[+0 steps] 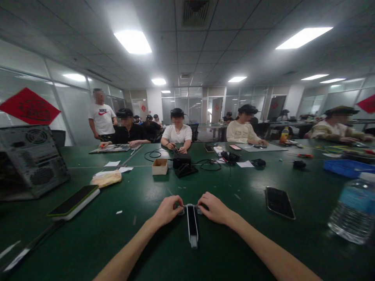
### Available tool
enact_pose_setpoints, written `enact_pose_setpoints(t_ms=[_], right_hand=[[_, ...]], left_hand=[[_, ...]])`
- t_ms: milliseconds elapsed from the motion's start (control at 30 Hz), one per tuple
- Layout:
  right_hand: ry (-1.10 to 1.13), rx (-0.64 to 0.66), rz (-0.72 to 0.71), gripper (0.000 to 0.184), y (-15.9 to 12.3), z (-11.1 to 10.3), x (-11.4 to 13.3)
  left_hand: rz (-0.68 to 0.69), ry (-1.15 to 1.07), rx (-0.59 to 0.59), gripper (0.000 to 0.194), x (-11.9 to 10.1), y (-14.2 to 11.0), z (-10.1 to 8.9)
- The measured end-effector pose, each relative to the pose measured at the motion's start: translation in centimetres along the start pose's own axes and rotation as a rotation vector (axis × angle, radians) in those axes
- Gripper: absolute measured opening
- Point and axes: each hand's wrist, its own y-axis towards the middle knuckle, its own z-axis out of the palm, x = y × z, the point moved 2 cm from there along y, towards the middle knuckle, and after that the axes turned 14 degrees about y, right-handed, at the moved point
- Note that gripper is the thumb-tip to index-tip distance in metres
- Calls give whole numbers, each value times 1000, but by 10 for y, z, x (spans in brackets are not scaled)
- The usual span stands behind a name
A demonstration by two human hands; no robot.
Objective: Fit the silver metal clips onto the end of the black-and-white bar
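Observation:
A narrow device (191, 222) with a black face and a white-grey rim lies lengthwise on the green table in front of me. Small greyish parts stick out on both sides of its far end. My left hand (167, 211) is closed around the left part, thumb and fingers pinched on it. On the opposite side, my right hand (216, 209) pinches the right part, which its fingers largely cover. The exact kind of device cannot be made out.
A phone (280, 202) and a water bottle (353, 212) stand to the right, near a blue tray (347, 168). Leftward are another phone (74, 201) on a white block and a computer case (32, 160). Ahead sit a small box (159, 167), cables and several people.

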Motion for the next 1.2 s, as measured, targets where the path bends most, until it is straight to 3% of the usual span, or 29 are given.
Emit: enact_pose_setpoints(t_ms=[700,1200], right_hand=[[-3,-1,1,18,0,1,-2],[-24,7,12,19,0,-4,8]], left_hand=[[-11,-81,13,16,-4,0,-3],[53,-211,-85,12,2,1,5]])
